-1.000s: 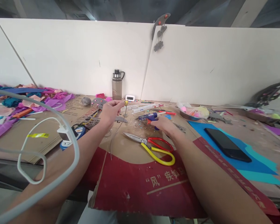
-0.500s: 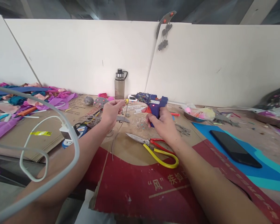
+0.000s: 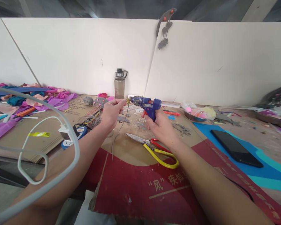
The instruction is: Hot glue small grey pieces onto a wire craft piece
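Note:
Between the thumb and fingers of my left hand (image 3: 111,115) is a small yellow piece (image 3: 128,101), too small to make out fully. A thin grey-brown cord (image 3: 118,132) hangs down from it to the cardboard. My right hand (image 3: 162,126) is wrapped round the grip of a blue hot glue gun (image 3: 150,107) with an orange trigger. Its nozzle points left and is at the yellow piece; whether they touch I cannot tell. Scissors (image 3: 164,159) with red and yellow handles lie below, blades pointing left.
A water bottle (image 3: 119,84) stands by the white board. On the right lie a phone (image 3: 235,147) on blue sheets and a metal dish (image 3: 195,118). Purple and pink scraps (image 3: 53,100) are piled left. A white cable (image 3: 76,150) loops across the left foreground.
The glue gun has tilted level and its nozzle has come down to the yellow piece. My left hand has stayed nearly still.

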`<state>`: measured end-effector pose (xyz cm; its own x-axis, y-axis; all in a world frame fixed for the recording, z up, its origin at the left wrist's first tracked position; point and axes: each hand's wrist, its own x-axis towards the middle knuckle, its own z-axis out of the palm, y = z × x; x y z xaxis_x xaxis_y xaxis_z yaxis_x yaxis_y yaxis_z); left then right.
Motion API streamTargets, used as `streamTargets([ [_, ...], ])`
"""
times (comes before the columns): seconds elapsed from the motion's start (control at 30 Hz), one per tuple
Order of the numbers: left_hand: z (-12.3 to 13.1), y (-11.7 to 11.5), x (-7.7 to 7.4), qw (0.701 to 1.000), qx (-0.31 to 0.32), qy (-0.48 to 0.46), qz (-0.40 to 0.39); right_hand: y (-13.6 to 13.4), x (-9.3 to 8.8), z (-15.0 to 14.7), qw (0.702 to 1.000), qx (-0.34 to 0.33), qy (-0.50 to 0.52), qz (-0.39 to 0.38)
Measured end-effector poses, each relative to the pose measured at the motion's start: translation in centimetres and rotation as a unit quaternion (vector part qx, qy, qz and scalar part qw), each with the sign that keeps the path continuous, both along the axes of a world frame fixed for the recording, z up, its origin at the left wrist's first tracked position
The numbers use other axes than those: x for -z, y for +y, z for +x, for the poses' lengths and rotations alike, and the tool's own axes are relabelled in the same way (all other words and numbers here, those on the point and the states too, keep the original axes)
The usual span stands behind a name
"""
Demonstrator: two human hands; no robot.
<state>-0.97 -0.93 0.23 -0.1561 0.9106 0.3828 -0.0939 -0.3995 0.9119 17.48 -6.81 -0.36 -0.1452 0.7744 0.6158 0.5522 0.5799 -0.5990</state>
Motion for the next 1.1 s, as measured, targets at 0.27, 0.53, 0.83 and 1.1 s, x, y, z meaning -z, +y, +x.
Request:
streamTargets([
  [0.27,0.12,0.06,0.14,1.000,-0.007,0.005,0.024,-0.30,0.09,-0.30,0.999,0.040,-0.027,0.007],
  [0.53,0.13,-0.07,0.07,1.000,-0.001,0.004,0.029,-0.32,-0.03,-0.26,0.999,0.048,-0.022,-0.003],
  [0.83,0.09,0.04,0.08,1.000,0.001,0.009,0.030,-0.54,0.06,-0.46,0.999,0.029,-0.019,0.019],
  [1.1,0.10,0.01,0.03,1.000,-0.001,0.014,0.025,-0.34,0.00,-0.36,1.000,0.012,-0.014,0.013],
])
